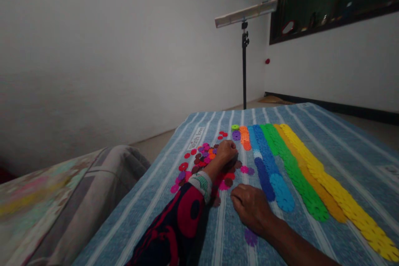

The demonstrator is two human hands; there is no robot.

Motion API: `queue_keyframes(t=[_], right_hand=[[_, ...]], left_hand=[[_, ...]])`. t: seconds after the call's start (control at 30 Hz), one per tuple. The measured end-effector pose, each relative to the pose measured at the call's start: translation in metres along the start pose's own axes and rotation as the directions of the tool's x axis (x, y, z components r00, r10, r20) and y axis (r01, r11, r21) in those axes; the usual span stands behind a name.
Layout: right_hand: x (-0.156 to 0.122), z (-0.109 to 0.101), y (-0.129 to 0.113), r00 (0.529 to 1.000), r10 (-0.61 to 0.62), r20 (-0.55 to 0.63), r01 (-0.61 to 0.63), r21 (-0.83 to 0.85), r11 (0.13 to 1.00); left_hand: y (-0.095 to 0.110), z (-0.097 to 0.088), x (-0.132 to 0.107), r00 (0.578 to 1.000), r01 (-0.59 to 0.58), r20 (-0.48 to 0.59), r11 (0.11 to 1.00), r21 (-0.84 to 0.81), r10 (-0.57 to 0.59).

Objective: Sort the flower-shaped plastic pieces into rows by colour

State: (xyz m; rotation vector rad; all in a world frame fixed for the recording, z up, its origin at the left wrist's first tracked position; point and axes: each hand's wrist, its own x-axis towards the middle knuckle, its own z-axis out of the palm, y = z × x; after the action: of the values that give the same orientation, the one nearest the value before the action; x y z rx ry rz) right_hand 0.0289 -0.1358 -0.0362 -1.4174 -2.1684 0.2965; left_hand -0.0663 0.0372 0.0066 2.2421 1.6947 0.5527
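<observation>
Both my hands are over a bed-like surface with a striped blue cloth (149, 216). My left hand (227, 152), closed, is over a loose pile of notched plastic discs (205, 149) in red, pink, brown, purple and orange. Nearer me, my right hand (251, 207) is curled closed beside the pile; what either hand holds, if anything, is hidden. Right of the hands, overlapping discs lie in rows: a yellow row (327, 183), an amber row (338, 212), a green row (291, 168), a light blue row (283, 195) and a dark blue row (264, 181).
Short orange discs (245, 135), purple discs (236, 135) and a lime disc (235, 127) lie at the far end. One purple disc (251, 237) sits below my right wrist. Behind the cloth stands a black pole (244, 70) with a light panel. Left is a grey cover (124, 166).
</observation>
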Motion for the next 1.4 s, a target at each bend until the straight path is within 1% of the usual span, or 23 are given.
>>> queue_keyframes(t=[0.1, 0.2, 0.3, 0.37, 0.47, 0.57, 0.7, 0.83, 1.0, 1.17, 1.27, 1.33, 1.4], right_hand=[[-0.001, 0.000, 0.000, 1.000, 0.005, -0.005, -0.005, 0.004, 1.000], [-0.001, 0.000, 0.001, 1.000, 0.012, 0.004, -0.012, -0.001, 1.000], [-0.002, 0.000, 0.002, 1.000, 0.007, 0.012, -0.007, 0.000, 1.000], [-0.002, 0.000, 0.002, 1.000, 0.006, 0.016, -0.006, 0.002, 1.000], [-0.002, 0.001, 0.003, 1.000, 0.012, 0.017, -0.012, 0.004, 1.000], [-0.003, 0.002, 0.004, 1.000, 0.011, 0.011, -0.011, 0.003, 1.000], [-0.003, 0.002, 0.005, 1.000, 0.012, 0.008, -0.012, 0.002, 1.000], [-0.003, 0.001, 0.004, 1.000, 0.013, 0.011, -0.012, -0.004, 1.000], [-0.003, -0.001, 0.002, 1.000, -0.001, 0.002, 0.001, -0.013, 1.000], [-0.003, -0.003, 0.000, 1.000, -0.002, -0.004, 0.002, -0.030, 1.000], [-0.002, -0.003, 0.000, 1.000, -0.002, -0.002, 0.002, -0.036, 0.999], [-0.002, -0.002, 0.001, 1.000, -0.004, -0.002, 0.004, -0.031, 1.000], [-0.002, -0.001, 0.002, 1.000, -0.003, 0.000, 0.003, -0.023, 1.000]], left_hand=[[-0.016, -0.015, -0.020, 1.000, -0.017, 0.006, 1.000, 0.021, 0.017], [-0.037, -0.035, -0.035, 1.000, 0.023, -0.002, 0.999, 0.031, -0.023], [-0.062, -0.052, -0.041, 0.993, 0.106, -0.050, 0.994, 0.029, -0.104], [-0.076, -0.060, -0.042, 0.987, 0.144, -0.069, 0.989, 0.007, -0.144], [-0.087, -0.065, -0.046, 0.983, 0.174, -0.061, 0.984, -0.025, -0.175], [-0.084, -0.066, -0.053, 0.982, 0.180, -0.053, 0.984, 0.008, -0.179], [-0.071, -0.064, -0.058, 0.987, 0.160, -0.041, 0.975, 0.156, -0.155], [-0.067, -0.060, -0.055, 0.984, 0.170, 0.001, 0.947, 0.274, -0.177], [-0.067, -0.054, -0.048, 0.986, 0.156, 0.004, 0.937, 0.312, -0.165], [-0.061, -0.056, -0.043, 0.973, 0.214, 0.029, 0.937, 0.278, -0.230], [-0.063, -0.056, -0.040, 0.972, 0.229, 0.010, 0.949, 0.217, -0.237], [-0.069, -0.054, -0.038, 0.972, 0.231, -0.001, 0.963, 0.136, -0.234], [-0.077, -0.051, -0.036, 0.966, 0.257, 0.003, 0.966, -0.018, -0.257]])
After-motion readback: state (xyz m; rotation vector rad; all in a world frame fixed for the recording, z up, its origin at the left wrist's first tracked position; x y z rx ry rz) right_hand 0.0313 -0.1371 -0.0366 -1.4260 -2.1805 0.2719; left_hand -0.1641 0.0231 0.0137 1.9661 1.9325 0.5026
